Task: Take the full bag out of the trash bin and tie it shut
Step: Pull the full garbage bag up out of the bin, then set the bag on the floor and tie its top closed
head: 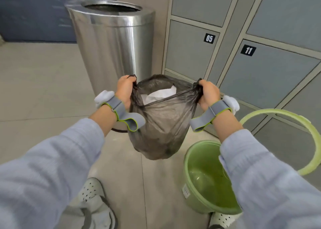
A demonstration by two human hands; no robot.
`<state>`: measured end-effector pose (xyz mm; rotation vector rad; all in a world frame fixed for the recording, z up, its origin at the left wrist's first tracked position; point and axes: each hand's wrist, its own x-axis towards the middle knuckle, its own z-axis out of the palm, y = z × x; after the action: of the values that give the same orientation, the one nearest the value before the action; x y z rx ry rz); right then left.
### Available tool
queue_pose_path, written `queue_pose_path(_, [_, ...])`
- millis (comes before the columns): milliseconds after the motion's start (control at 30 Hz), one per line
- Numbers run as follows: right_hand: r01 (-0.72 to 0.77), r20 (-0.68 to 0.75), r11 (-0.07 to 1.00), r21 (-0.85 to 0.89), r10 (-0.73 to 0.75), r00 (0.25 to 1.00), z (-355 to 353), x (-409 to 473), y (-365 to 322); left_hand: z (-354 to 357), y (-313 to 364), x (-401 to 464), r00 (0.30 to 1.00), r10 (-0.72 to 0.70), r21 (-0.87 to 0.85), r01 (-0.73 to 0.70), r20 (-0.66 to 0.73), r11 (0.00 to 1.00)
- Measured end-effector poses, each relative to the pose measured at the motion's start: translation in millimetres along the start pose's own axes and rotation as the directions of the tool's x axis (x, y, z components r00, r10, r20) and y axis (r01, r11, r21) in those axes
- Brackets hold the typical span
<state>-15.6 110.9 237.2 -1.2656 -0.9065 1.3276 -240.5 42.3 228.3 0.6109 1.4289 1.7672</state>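
A dark grey translucent trash bag [161, 124] hangs in the air between my hands, clear of the floor. Its mouth is open and white crumpled paper [159, 94] shows inside. My left hand [124, 90] grips the bag's left rim corner in a fist. On the other side my right hand [207, 94] grips the bunched right rim corner. The small green trash bin [208, 178] stands on the floor below and to the right of the bag, with no bag in it; my right sleeve covers part of it.
A tall stainless steel bin [112, 42] stands behind the bag. Grey numbered lockers [260, 63] fill the right side. A pale green ring [311, 134] leans by the lockers at the right. My shoes [93, 199] are on the tiled floor below.
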Motion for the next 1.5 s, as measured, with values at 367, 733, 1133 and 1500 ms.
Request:
queue_pose_path(367, [-0.13,-0.035,0.979,-0.158,0.126,0.991,33.7,13.4,97.6,-60.9,-65.3,20.8,0.986,-0.141,0.081,0.148,-0.091,0.986])
queue_pose_path(733, [-0.217,-0.017,0.925,-0.311,0.223,0.975,25.8,18.8,194.3,-94.1,-170.6,15.9,0.955,-0.262,0.285,0.292,-0.141,0.913])
queue_pose_path(1133, [-0.303,0.033,0.933,-0.195,0.314,0.949,22.8,12.7,233.5,-94.9,-211.3,5.3,0.914,-0.395,0.249,0.405,-0.09,0.88])
queue_pose_path(1500, [-0.308,0.006,0.951,0.015,0.308,0.952,25.5,6.4,247.8,-103.2,-235.7,-2.3,0.89,-0.449,-0.138,0.435,-0.085,0.89])
